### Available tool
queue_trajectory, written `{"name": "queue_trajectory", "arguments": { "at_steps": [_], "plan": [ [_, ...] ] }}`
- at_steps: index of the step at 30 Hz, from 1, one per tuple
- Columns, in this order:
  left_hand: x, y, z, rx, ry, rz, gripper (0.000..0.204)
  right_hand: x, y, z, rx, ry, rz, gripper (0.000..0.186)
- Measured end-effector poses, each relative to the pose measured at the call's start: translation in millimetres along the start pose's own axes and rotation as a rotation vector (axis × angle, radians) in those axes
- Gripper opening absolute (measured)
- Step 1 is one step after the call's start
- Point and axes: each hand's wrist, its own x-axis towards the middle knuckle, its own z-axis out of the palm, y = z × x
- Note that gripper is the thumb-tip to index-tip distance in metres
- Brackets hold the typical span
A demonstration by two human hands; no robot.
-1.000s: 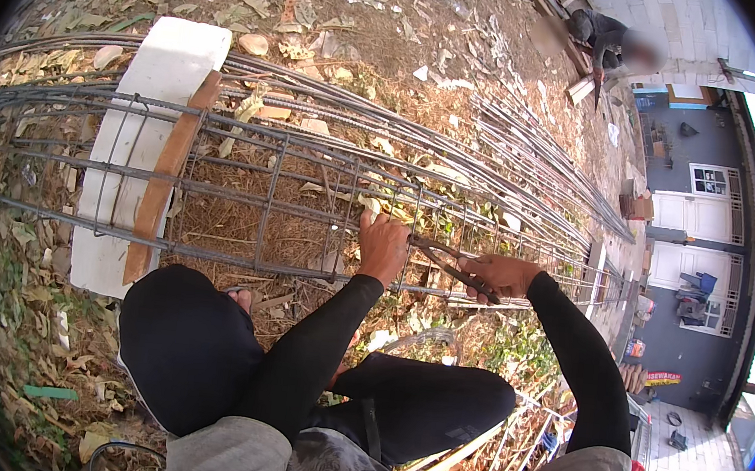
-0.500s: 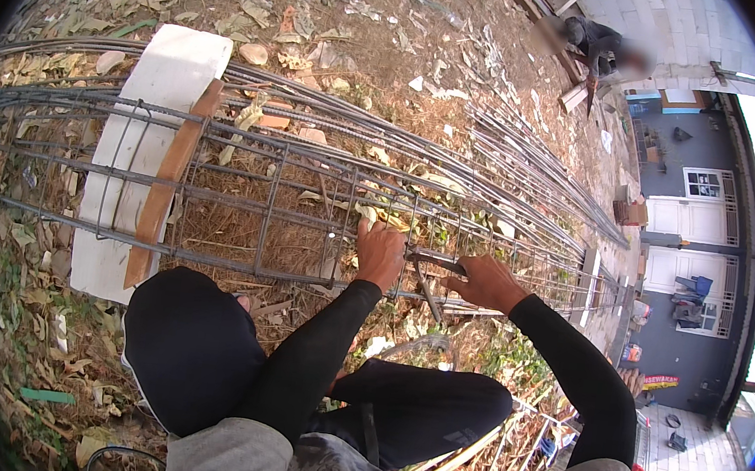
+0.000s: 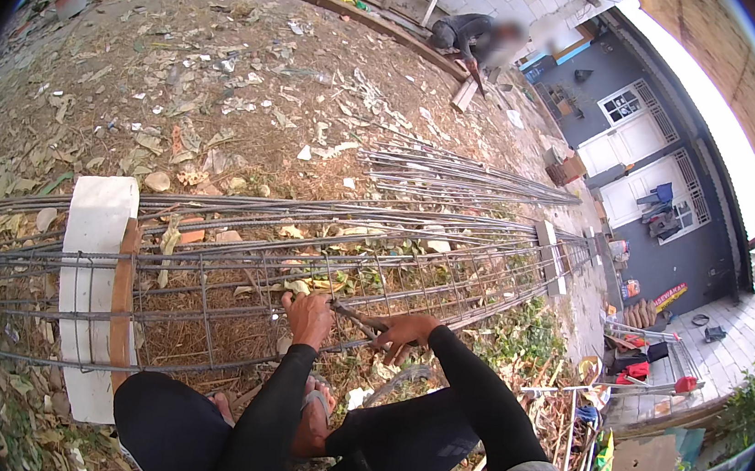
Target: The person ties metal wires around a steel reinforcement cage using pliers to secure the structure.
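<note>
A long rebar cage [image 3: 318, 275] of grey, rusty bars and thin square stirrups lies across the littered ground, reaching from 9 o'clock toward 3 o'clock. The left hand [image 3: 307, 317] has its grip clamped on a lower bar. Just beside it at 3 o'clock, the right hand [image 3: 404, 328] is clamped on a dark tying tool [image 3: 358, 318]. A white block [image 3: 93, 298] props the cage.

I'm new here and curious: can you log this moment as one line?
left hand grips rebar cage | right hand holds thin tool at cage bar | white board under cage
</note>
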Motion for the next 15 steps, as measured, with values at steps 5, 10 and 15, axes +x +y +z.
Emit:
{"name": "queue_trajectory", "arguments": {
  "at_steps": [5,10,15],
  "plan": [
    [-2,1,-1,0.006,-0.028,0.021,0.022,7,-11,-6,-0.002,-0.031,0.061,0.086],
    [0,-2,-10,0.041,-0.07,0.009,0.019,15,-15,4,-0.044,0.052,0.072,0.089],
    [4,0,-9,0.039,-0.073,0.009,0.013,17,-18,-5,-0.057,-0.026,0.091,0.093]
  ]
}}
